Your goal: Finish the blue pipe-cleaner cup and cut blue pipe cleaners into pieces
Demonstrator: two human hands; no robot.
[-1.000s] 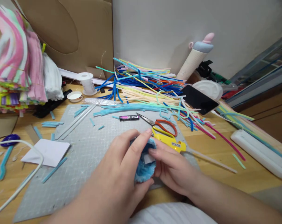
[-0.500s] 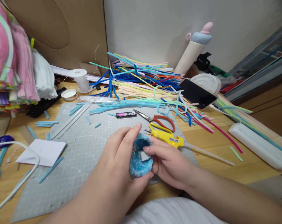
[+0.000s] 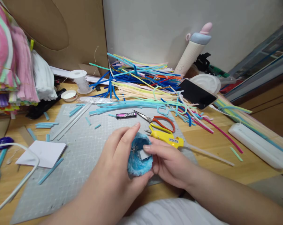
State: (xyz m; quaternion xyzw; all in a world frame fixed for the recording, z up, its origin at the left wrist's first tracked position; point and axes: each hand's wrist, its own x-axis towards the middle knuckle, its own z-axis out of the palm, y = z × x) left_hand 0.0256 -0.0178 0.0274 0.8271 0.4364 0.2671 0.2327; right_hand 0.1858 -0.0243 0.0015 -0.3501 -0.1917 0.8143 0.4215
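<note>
Between my hands is a small fuzzy blue cup [image 3: 138, 168] that looks made of pipe cleaners, its hollow side tipped toward me. My left hand [image 3: 118, 156] curls round its left side, thumb along the lower rim. My right hand [image 3: 169, 162] grips the right wall, with the thumb reaching over the rim. Inside, by that thumb, lies a small whitish rectangular piece [image 3: 144, 154]; I cannot make out what it is. Wire ends stick out inside the cup's left wall. Just beyond my hands lie a yellow glue gun [image 3: 167, 138] and red-handled scissors [image 3: 163, 122].
A grey cutting mat [image 3: 82, 162] covers the table's middle. Behind it are piled colourful pipe cleaners [image 3: 141, 78], a phone [image 3: 197, 93] and a wire spool [image 3: 80, 81]. White paper [image 3: 42, 153] and a white cable [image 3: 31, 175] are at left; a white power strip [image 3: 258, 145] is at right.
The blue cup has tilted slightly, so more of its inside and the whitish piece show. Both hands keep their hold on it.
</note>
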